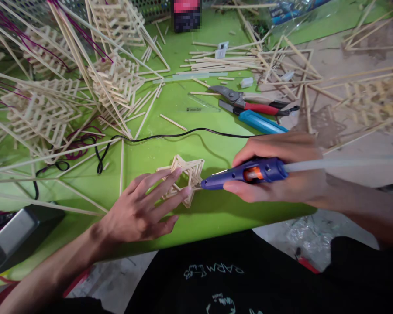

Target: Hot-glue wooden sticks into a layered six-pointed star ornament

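A small star made of stacked wooden sticks (pixel 196 168) lies on the green table near its front edge. Spread fingers of my left hand (pixel 147 205) rest on the star's left and upper parts, the fingertips touching the sticks. In my right hand (pixel 278 148) is a blue glue gun (pixel 262 171), with a translucent glue stick (pixel 314 164) running out of its back end. Its nozzle tip meets the star's right side, close to my left fingertips. Whether glue is coming out is too small to make out.
Stick-built star frames with purple string (pixel 114 83) crowd the left. Pruning shears (pixel 236 98), a blue-handled cutter (pixel 260 122) and loose sticks (pixel 225 64) lie beyond my right hand. A black cord (pixel 170 134) crosses the green table (pixel 229 220). A grey metal box (pixel 16 235) stands front left.
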Tool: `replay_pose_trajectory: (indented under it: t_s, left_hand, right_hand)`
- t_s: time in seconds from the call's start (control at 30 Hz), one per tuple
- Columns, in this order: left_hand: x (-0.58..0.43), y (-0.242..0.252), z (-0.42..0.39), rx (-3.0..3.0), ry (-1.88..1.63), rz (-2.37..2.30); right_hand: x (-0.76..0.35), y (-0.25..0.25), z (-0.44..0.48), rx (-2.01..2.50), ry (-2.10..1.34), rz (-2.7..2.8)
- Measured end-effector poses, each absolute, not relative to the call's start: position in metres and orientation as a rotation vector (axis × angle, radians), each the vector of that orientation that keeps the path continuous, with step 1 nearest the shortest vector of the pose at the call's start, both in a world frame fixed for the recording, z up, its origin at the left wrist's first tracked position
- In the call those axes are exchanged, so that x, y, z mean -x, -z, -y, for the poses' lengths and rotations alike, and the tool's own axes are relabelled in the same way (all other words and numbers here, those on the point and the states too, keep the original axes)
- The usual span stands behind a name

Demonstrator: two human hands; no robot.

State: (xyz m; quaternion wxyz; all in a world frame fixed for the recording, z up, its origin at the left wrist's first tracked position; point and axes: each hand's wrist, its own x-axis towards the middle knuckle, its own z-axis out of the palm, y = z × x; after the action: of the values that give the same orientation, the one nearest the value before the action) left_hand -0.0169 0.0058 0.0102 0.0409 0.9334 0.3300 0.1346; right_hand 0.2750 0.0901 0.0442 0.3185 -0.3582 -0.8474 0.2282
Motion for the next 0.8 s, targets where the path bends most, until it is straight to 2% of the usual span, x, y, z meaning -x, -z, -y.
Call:
replay_pose_trajectory:
  t_s: [0.17, 0.47, 0.67, 0.8]
  left_hand:
    - [0.016, -0.011, -0.006, -2.856, -0.409, -1.016]
    - [0.019, -0.008, -0.005, -2.876, -0.4, -1.012]
    - [0.019, -0.008, -0.006, -2.894, -0.424, -1.005]
    - [0.019, -0.009, -0.007, -2.914, -0.406, -0.999]
  right_hand:
    - [-0.286, -0.042, -0.085, 0.868, -0.428, 2.253]
    - [-0.291, -0.034, -0.091, 0.872, -0.325, 2.262]
    - [-0.293, -0.04, -0.09, 0.844, -0.522, 2.26]
    - [-0.298, -0.039, -0.088, 1.019, -0.692, 2.16]
